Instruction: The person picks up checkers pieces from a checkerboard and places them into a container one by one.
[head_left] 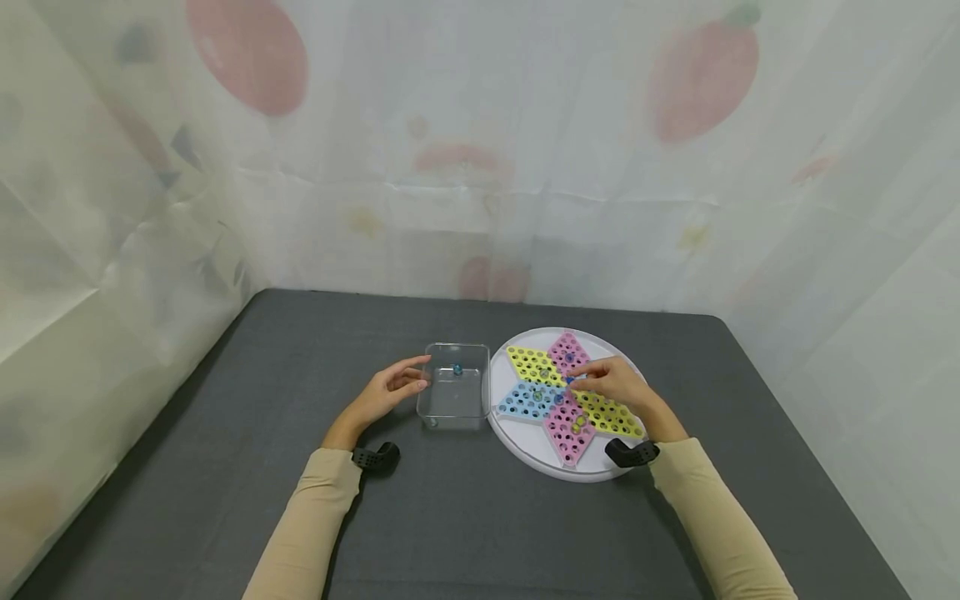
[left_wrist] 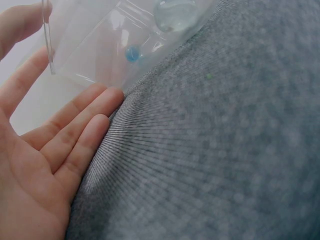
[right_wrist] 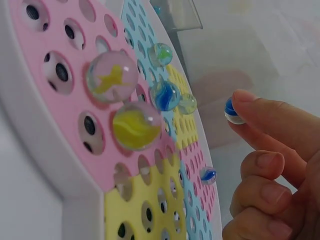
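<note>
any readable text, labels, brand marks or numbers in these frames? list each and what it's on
None: no word, number, brand or sign can be read in any view.
Game board: coloured hole fields only, no print.
Clear box: unmarked.
Marble pinched by the right hand: swirl colours only.
Curtain: fruit-like pictures, no lettering.
Wrist devices: plain black, no visible mark.

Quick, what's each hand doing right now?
Left hand: open, fingers against the clear box.
Right hand: pinching a blue marble.
</note>
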